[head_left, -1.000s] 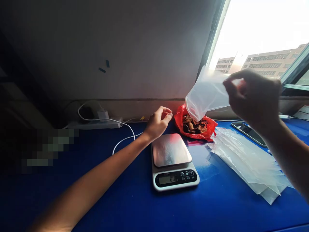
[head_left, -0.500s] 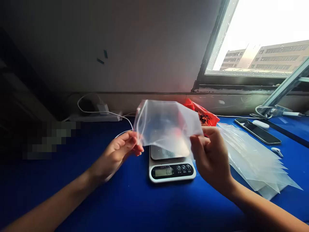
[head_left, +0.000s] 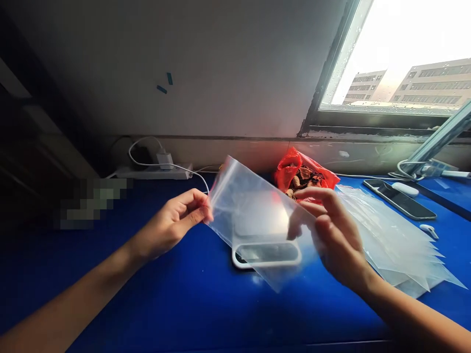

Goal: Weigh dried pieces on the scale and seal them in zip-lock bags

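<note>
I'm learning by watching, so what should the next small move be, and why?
Probably bring the right hand over to the seal strip and ease the clear bag open there: the left hand pinches the bag at that strip's end, the bag looks flat, and the right hand is over toward its opposite end.

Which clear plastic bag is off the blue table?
The rectangular clear plastic bag pinched in the left hand; the other clear plastic bags lie overlapping on the blue tabletop, farther right.
</note>
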Motion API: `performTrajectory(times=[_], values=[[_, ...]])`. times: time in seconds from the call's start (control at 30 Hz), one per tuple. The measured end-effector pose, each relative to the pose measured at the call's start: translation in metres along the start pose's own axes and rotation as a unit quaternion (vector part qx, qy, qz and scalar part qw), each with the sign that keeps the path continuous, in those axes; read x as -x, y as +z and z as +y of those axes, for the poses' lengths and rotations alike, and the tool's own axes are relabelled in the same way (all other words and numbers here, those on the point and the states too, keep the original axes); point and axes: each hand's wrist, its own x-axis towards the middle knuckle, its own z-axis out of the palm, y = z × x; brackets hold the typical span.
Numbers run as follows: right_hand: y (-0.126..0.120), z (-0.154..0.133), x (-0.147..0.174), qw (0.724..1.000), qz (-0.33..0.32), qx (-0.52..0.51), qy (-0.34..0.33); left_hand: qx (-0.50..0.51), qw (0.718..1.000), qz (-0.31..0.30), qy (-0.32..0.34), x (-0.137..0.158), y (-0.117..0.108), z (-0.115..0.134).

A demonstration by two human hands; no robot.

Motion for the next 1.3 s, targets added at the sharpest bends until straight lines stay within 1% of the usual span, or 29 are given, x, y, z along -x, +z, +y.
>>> performTrajectory(times=[0.03, 0.07, 0.1, 0.13, 0.17, 0.2, 0.23, 0.27, 0.33, 0.37, 0.4, 0.43, 0.47, 0.53, 0.57, 0.63, 0.73, 0.83, 0.9, 1.0, 1.1, 1.13, 1.2, 1.3], values=[[-0.006, -0.004, -0.003, 1.000, -0.018, -0.006, 0.018, -0.006, 1.000, -0.012, 0.004, 0.003, 0.002, 0.002], [-0.012, -0.007, -0.006, 0.997, -0.061, -0.012, 0.044, -0.009, 1.000, -0.017, 0.008, 0.005, 0.004, 0.005], [-0.018, -0.010, -0.009, 0.989, -0.124, -0.018, 0.076, -0.011, 1.000, -0.015, 0.013, 0.008, 0.006, 0.007], [-0.023, -0.011, -0.012, 0.974, -0.196, -0.030, 0.109, -0.014, 1.000, -0.007, 0.018, 0.010, 0.006, 0.008], [-0.028, -0.012, -0.015, 0.953, -0.267, -0.051, 0.136, -0.018, 1.000, 0.006, 0.021, 0.011, 0.006, 0.010], [-0.031, -0.012, -0.017, 0.930, -0.325, -0.075, 0.154, -0.023, 0.999, 0.017, 0.021, 0.012, 0.006, 0.011], [-0.035, -0.011, -0.019, 0.910, -0.368, -0.100, 0.162, -0.030, 0.999, 0.024, 0.018, 0.013, 0.005, 0.011], [-0.037, -0.010, -0.021, 0.894, -0.399, -0.123, 0.161, -0.039, 0.999, 0.022, 0.014, 0.013, 0.004, 0.011], [-0.039, -0.009, -0.022, 0.871, -0.449, -0.145, 0.142, -0.063, 0.998, -0.003, 0.004, 0.012, 0.003, 0.011], [-0.039, -0.009, -0.022, 0.866, -0.464, -0.129, 0.132, -0.078, 0.997, -0.020, -0.001, 0.012, 0.003, 0.010], [-0.038, -0.010, -0.021, 0.869, -0.469, -0.093, 0.127, -0.094, 0.995, -0.036, -0.004, 0.012, 0.003, 0.009], [-0.035, -0.011, -0.019, 0.879, -0.458, -0.039, 0.126, -0.109, 0.993, -0.046, -0.006, 0.012, 0.004, 0.009], [-0.031, -0.012, -0.016, 0.894, -0.428, 0.028, 0.128, -0.120, 0.991, -0.053, -0.007, 0.012, 0.006, 0.008], [-0.021, -0.012, -0.011, 0.923, -0.333, 0.142, 0.133, -0.131, 0.989, -0.065, -0.006, 0.013, 0.010, 0.008], [-0.015, -0.011, -0.008, 0.933, -0.289, 0.172, 0.130, -0.133, 0.989, -0.071, -0.003, 0.013, 0.011, 0.008], [-0.005, -0.007, -0.005, 0.948, -0.235, 0.181, 0.114, -0.139, 0.987, -0.085, 0.003, 0.014, 0.013, 0.009], [0.000, -0.001, -0.005, 0.959, -0.211, 0.161, 0.100, -0.154, 0.984, -0.093, 0.011, 0.015, 0.014, 0.008], [-0.002, 0.002, -0.007, 0.963, -0.200, 0.152, 0.097, -0.166, 0.981, -0.095, 0.021, 0.015, 0.013, 0.005], [-0.002, 0.004, -0.008, 0.964, -0.192, 0.166, 0.080, -0.171, 0.980, -0.097, 0.028, 0.016, 0.014, 0.005], [0.001, 0.005, -0.008, 0.962, -0.171, 0.209, 0.037, -0.178, 0.978, -0.102, 0.035, 0.017, 0.015, 0.005], [0.006, 0.007, -0.007, 0.957, -0.138, 0.254, -0.017, -0.189, 0.975, -0.109, 0.041, 0.017, 0.016, 0.004], [0.008, 0.007, -0.007, 0.955, -0.123, 0.267, -0.036, -0.199, 0.973, -0.107, 0.054, 0.017, 0.016, 0.003], [0.012, 0.008, -0.005, 0.949, -0.092, 0.290, -0.080, -0.236, 0.962, -0.097, 0.102, 0.017, 0.018, 0.000], [0.020, 0.009, 0.001, 0.928, -0.063, 0.335, -0.152, -0.314, 0.926, -0.064, 0.199, 0.020, 0.025, -0.002]])
